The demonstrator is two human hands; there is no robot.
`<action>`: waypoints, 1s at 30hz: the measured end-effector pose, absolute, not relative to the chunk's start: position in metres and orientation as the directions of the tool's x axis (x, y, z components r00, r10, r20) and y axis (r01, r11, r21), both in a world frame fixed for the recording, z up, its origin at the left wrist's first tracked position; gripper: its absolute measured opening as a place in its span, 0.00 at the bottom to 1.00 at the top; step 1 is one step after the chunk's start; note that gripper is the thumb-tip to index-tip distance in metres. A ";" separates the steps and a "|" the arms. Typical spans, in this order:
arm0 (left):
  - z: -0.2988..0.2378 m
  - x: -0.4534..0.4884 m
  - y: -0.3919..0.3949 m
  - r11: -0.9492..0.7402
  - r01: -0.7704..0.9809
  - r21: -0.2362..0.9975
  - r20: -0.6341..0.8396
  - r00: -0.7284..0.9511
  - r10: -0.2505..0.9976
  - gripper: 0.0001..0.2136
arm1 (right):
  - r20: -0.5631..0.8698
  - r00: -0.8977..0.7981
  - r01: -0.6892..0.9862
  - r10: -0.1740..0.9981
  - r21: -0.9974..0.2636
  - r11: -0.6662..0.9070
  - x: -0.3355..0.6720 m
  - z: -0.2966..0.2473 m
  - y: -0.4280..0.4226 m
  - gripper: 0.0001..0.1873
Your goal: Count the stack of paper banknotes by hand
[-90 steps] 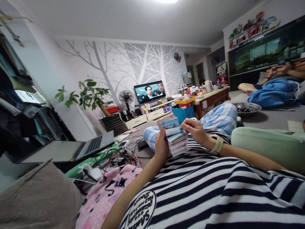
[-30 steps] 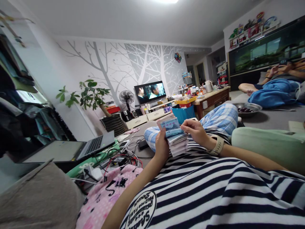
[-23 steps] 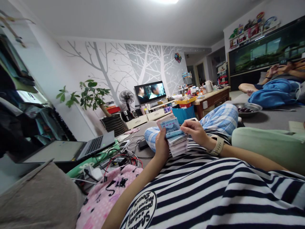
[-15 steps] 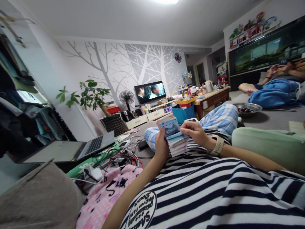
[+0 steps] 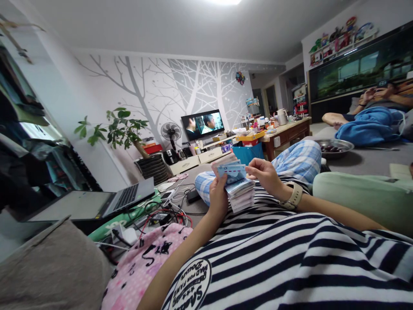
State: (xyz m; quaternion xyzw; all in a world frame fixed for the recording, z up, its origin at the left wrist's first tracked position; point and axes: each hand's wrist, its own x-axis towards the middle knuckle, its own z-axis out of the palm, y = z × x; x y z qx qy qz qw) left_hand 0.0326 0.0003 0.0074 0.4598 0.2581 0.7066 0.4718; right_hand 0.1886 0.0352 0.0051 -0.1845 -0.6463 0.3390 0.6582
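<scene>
A thick stack of banknotes (image 5: pixel 240 193) is bent over in my left hand (image 5: pixel 219 196), whose thumb presses on its face. Blue notes lie on top, and pinkish ones stick out behind at the upper left. My right hand (image 5: pixel 266 175) is at the right side of the stack, thumb and forefinger pinching the right edge of a blue banknote (image 5: pixel 232 169) that stands up from the others. Its lower part overlaps the stack. A pale watch (image 5: pixel 293 196) is on my right wrist. Both hands are above my lap, in front of the striped shirt.
On the left are an open laptop (image 5: pixel 129 200), tangled cables (image 5: pixel 176 206) and a pink cloth (image 5: pixel 145 262). To the right lie a green cushion (image 5: pixel 358 198) and a metal bowl (image 5: pixel 335 148) of dark round fruit. Another person's hands (image 5: pixel 376 92) hold a phone at far right.
My right hand has shifted slightly upward, its fingers now at a blue note's right edge. That note's upper part has folded toward me over the face seen before. My left hand keeps its grip.
</scene>
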 end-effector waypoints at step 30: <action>0.009 0.030 -0.002 -0.507 -0.243 0.827 0.475 -0.179 0.861 0.19 | 0.755 -0.120 -0.152 0.645 -0.656 0.739 0.187 0.009 0.025 0.19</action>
